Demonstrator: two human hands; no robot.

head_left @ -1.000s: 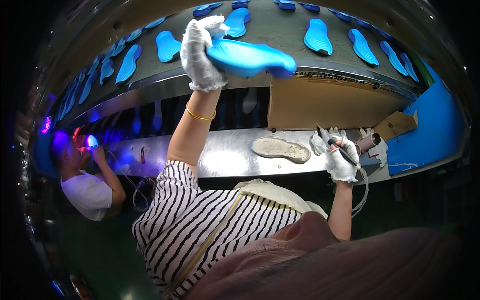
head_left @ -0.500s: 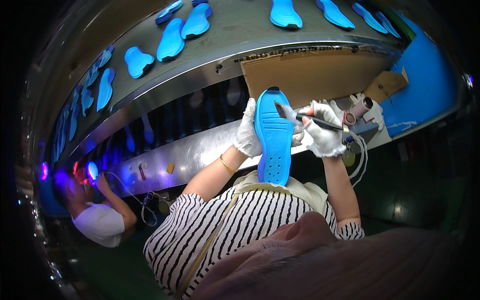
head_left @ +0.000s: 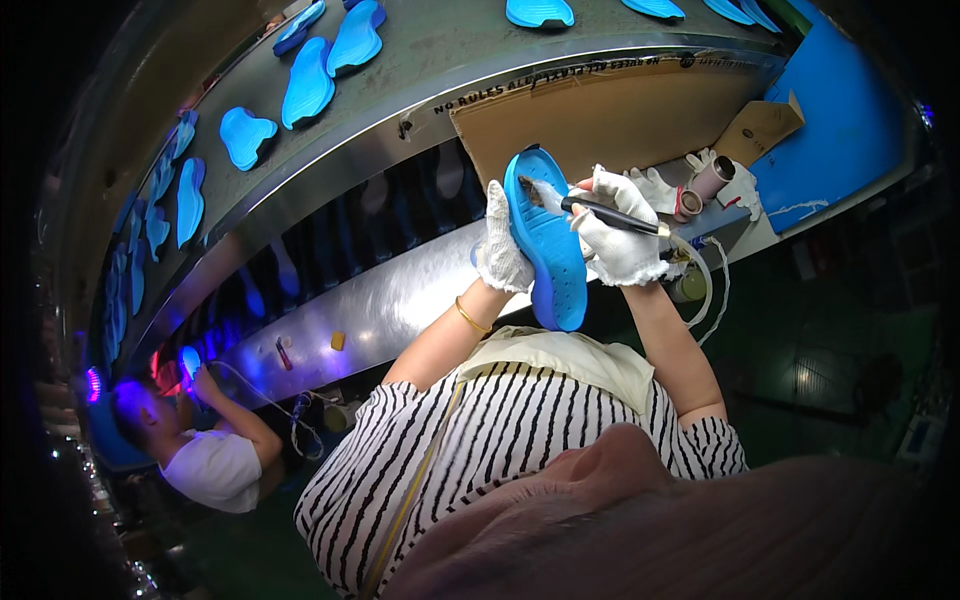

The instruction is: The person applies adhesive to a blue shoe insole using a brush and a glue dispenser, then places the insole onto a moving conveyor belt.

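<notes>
A bright blue shoe sole (head_left: 556,262) is held up in front of my chest, tilted, with a small black patch at its far tip. My left hand (head_left: 501,248), in a white glove, grips it along its left edge, the thumb side partly hidden. In my gloved right hand (head_left: 622,240) is a brush (head_left: 612,216) with a black handle and pale bristles, pinched like a pen. Its dark bristle tips lie against the far part of the sole. A pale tube (head_left: 703,270) runs from the back end of the handle.
Several blue soles (head_left: 308,85) lie on a conveyor belt (head_left: 430,50) beyond me. A cardboard sheet (head_left: 600,125) stands against its metal edge. White gloves (head_left: 740,190) and a cylinder (head_left: 712,178) rest at right. Another person (head_left: 215,460) works at left by the metal ledge (head_left: 370,310).
The sole has tilted and risen a little toward the far side. The brush has moved toward the sole's far left edge. My view has shifted slightly.
</notes>
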